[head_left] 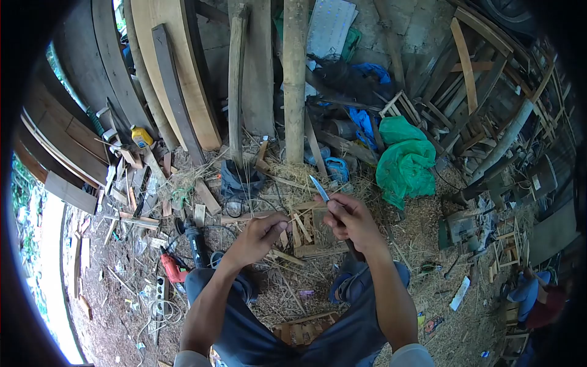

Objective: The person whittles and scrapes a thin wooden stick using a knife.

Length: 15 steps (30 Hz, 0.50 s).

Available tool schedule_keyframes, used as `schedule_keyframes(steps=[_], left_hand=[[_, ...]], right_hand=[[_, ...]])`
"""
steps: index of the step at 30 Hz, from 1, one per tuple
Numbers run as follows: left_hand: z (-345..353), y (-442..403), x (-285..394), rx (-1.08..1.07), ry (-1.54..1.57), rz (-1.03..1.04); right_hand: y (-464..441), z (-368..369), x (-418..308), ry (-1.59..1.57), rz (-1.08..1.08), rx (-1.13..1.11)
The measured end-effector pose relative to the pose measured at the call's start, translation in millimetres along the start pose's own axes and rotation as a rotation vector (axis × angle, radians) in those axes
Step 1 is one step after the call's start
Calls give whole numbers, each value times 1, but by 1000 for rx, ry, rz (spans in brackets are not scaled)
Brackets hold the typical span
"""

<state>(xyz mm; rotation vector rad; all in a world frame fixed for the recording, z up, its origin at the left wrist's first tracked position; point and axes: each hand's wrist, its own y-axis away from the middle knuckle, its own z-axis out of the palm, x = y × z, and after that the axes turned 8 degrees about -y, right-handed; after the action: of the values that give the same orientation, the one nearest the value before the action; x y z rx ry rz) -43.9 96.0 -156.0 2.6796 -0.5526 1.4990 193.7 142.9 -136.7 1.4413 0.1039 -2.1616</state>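
Observation:
A knife (319, 188) is gripped in my right hand (353, 223), its pale blade pointing up and away to the left. Its dark handle shows below the palm. To the left, my left hand (260, 237) is closed in a pinch with the thumb against the fingers. Whatever thin piece may be between those fingertips is too small to make out. Both hands are held above my knees, a short way apart. Under and beyond them lie wood offcuts (318, 251) and dry straw-like shavings (299, 174).
Beside my left leg lie a dark power tool (195, 244), a red drill (173, 268) and a power strip (161, 300) with a coiled cord. A green plastic bag (406, 165) sits ahead right. Boards (174, 73) and poles (295, 79) lean ahead. Another person (541, 306) sits far right.

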Motion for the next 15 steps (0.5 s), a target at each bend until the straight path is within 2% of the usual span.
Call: schedule_keyframes(steps=[4,15], left_hand=[[0,2,0,-34,35,-34],[4,-7,5,-31,-14,-47]], right_hand=[[1,-9,-3,-44,56,35],[-5,-6,-10,83,-17,149]])
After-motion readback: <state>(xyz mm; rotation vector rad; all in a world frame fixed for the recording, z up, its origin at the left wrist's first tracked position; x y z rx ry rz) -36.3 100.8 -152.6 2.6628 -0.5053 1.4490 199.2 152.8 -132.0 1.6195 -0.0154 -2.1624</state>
